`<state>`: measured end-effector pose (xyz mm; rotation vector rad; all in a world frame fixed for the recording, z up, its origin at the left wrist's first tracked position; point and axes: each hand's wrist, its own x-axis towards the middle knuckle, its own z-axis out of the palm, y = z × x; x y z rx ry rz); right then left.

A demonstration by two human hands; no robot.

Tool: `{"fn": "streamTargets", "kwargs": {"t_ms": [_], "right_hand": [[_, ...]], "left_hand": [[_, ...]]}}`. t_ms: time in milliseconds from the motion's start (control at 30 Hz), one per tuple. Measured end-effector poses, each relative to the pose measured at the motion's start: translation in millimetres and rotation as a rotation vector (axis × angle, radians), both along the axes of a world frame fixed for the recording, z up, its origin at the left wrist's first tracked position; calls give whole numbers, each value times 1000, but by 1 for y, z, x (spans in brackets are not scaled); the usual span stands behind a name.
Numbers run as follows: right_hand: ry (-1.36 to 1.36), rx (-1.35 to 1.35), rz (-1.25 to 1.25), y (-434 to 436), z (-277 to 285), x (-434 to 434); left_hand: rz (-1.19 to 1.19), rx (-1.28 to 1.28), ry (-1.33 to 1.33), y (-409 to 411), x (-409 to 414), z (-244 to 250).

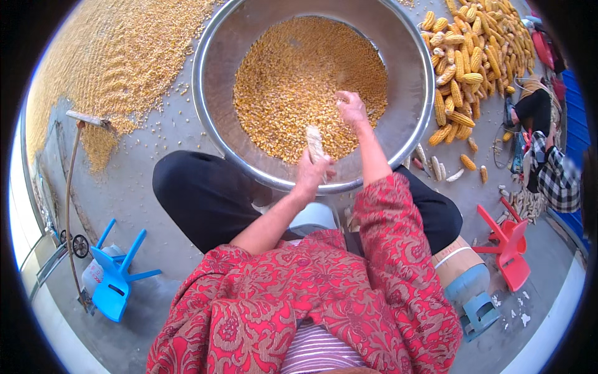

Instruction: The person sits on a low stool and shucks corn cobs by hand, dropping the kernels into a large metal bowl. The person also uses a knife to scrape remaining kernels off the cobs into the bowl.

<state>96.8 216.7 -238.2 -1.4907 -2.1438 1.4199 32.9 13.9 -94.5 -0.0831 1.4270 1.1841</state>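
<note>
Between my knees stands a wide stainless steel basin (pixel 411 79) with a deep layer of loose yellow corn kernels (pixel 289 84). Near its front rim my left hand (pixel 312 174) is closed around the lower end of a pale, stripped corn cob (pixel 315 141). The cob points up and away from me, over the kernels. To its right, my right hand (pixel 352 111) hovers above the kernels, apart from the cob. Its fingers are partly curled and a little blurred; whether anything small lies in them is not visible.
Corn ears (pixel 472 61) are heaped right of the basin, with bare cobs (pixel 438 167) nearby. Kernels (pixel 126 56) spread across the left floor beside a wooden-handled rake (pixel 70 187). A blue chair (pixel 112 280), red chair (pixel 511 255) and gas cylinder (pixel 467 290) flank me. Another person (pixel 558 177) sits far right.
</note>
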Motion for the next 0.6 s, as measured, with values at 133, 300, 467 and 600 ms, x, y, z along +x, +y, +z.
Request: {"fn": "streamTargets", "kwargs": {"t_ms": [133,300,467,600], "right_hand": [[-283,144,130,31,-33,-32],[-456,109,197,62,-81,-37],[142,104,-115,67,-51,-29],[541,-492,-401,103,32,-14]], "left_hand": [[-28,-29,-99,-5,-2,-1],[-42,-119,-116,6,-8,-5],[1,-100,-123,5,-5,-10],[-41,-79,-137,4,-7,-4]]}}
